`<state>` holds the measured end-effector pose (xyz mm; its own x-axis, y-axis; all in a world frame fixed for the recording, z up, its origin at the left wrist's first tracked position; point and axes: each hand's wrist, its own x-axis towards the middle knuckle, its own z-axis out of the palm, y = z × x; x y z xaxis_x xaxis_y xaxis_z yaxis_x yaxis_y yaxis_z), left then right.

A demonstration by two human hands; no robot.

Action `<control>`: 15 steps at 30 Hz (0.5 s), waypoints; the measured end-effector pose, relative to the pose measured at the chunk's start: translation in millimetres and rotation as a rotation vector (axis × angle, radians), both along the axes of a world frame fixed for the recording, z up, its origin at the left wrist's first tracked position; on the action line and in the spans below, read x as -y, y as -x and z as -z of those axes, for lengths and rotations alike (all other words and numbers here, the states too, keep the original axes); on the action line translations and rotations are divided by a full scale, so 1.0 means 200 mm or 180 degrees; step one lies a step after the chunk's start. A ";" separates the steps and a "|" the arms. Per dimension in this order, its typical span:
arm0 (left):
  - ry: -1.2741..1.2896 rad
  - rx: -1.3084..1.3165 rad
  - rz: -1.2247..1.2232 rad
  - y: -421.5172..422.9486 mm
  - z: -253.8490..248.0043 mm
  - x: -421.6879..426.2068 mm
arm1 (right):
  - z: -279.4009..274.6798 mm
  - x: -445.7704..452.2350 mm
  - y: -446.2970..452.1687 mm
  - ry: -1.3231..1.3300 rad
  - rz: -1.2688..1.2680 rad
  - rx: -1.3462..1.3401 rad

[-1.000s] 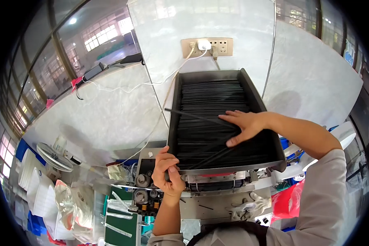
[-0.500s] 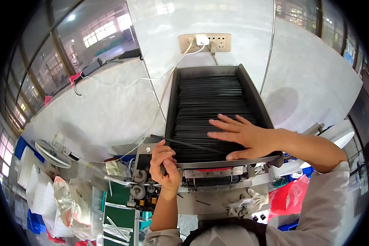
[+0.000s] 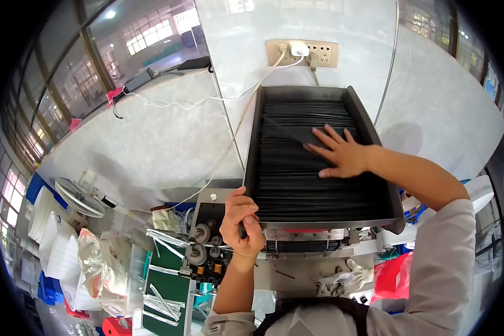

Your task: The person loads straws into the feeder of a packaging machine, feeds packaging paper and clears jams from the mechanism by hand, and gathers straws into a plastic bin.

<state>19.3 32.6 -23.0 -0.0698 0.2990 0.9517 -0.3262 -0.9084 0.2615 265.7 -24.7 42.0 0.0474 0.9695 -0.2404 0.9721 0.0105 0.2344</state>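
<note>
A dark, deep tray (image 3: 389, 196) holds a dense layer of thin black strips (image 3: 319, 196) lying crosswise. My right hand (image 3: 347, 158) rests flat over the middle of them, fingers spread, gripping nothing. Near its fingertips one blurred black strip (image 3: 285, 130) lies slantwise across the others. My left hand (image 3: 242, 224) is at the tray's front left corner, fingers curled closed around a dark part of that corner; the exact grip is partly hidden by the fingers.
Below the tray is a machine with metal rollers (image 3: 197, 253). A green belt (image 3: 165, 280) carries silvery strips. White gloves (image 3: 346, 278) lie on the bench near a red bag (image 3: 393, 277). Behind the tray, cables run to a wall socket panel (image 3: 325, 54). A fan (image 3: 79, 197) stands left.
My right hand has moved away from me over the strips, from the tray's front to its middle. The slanted strip has shifted from the front toward the back. My left hand stays at the corner.
</note>
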 end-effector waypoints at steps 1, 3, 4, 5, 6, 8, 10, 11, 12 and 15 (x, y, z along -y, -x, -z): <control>-0.0012 -0.0021 0.0039 0.01 0.00 0.00 | -0.01 0.03 0.02 0.0224 -0.0113 -0.0169; -0.0017 -0.0013 0.0071 0.00 0.01 0.01 | 0.00 0.10 0.04 0.0261 -0.0445 -0.0271; 0.0022 -0.0049 0.0034 0.00 0.01 0.01 | 0.01 0.13 0.05 0.0210 -0.0679 -0.0282; 0.0057 -0.0083 0.0001 0.00 0.01 0.01 | 0.01 0.16 0.05 0.0157 -0.0889 -0.0320; 0.0055 -0.0071 -0.0002 0.01 0.01 0.01 | 0.00 0.19 0.06 0.0157 -0.0893 -0.0308; 0.0081 -0.0130 0.0009 0.01 0.00 0.01 | -0.07 0.25 0.09 0.0528 -0.1079 -0.0550; 0.0080 -0.0071 0.0001 0.00 0.01 0.01 | -0.13 0.21 0.10 0.0549 -0.1209 -0.0540; 0.0076 -0.0087 -0.0005 0.00 0.00 0.01 | -0.16 0.14 0.06 0.0188 -0.1025 -0.1047; 0.0079 -0.0111 -0.0005 0.00 0.00 0.02 | -0.17 0.07 0.01 -0.0175 -0.0825 -0.1556; 0.0088 -0.0173 -0.0016 0.01 0.01 0.01 | -0.10 -0.28 -0.23 -0.1148 -0.0830 -0.1212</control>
<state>18.1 29.7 -24.7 -0.0199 0.3251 0.9455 -0.3063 -0.9022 0.3038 311.1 31.8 62.8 -0.2286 0.9613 0.1536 0.9646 0.2450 -0.0979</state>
